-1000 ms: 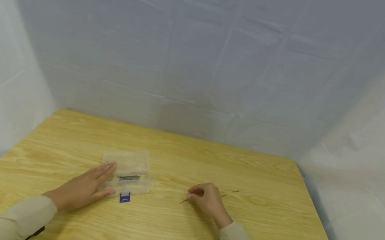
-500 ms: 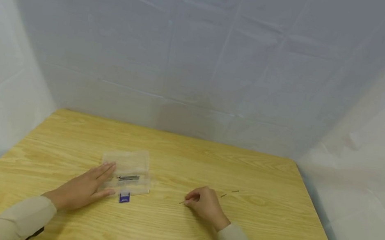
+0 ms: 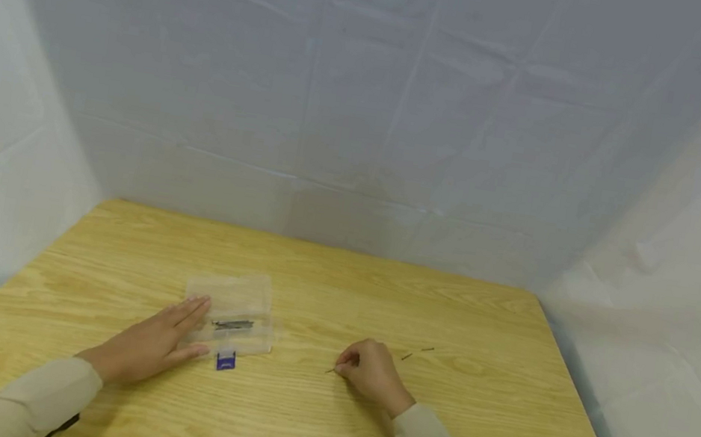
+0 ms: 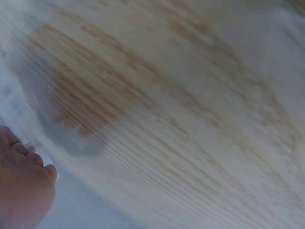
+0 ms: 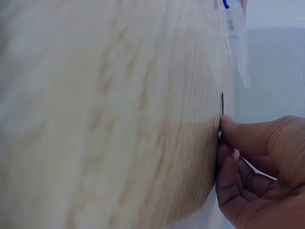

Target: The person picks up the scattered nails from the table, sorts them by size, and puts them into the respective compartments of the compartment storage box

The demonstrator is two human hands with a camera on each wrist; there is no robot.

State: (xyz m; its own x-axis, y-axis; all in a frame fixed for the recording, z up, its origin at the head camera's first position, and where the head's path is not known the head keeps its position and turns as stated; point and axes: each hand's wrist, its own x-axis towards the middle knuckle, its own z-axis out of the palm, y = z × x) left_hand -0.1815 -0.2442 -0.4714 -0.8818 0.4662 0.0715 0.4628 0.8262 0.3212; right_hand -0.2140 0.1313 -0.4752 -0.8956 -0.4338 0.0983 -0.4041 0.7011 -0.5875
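The left hand (image 3: pixel 148 342) rests straight-fingered on a clear, flat plastic pouch (image 3: pixel 247 292), probably steadying it, while at three o'clock from there the right hand (image 3: pixel 373 375) pinches a thin dark rod (image 5: pixel 222 101) close to the yellow wood-grain tabletop (image 3: pixel 293 421), its slimness likely calling for that grip.

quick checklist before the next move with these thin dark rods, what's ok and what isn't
1. Rod in right hand: ok, the right hand pinches a thin rod.
2. Rod lifted off the table: cannot tell, the hand is low over the table.
3. Left hand on the holder: ok, the left hand rests at the left side of the clear plastic holder.
4. Loose rods kept apart: ok, two loose rods lie without touching each other.
5. All rods gathered together: not ok, the bundle lies at the holder, away from the others.
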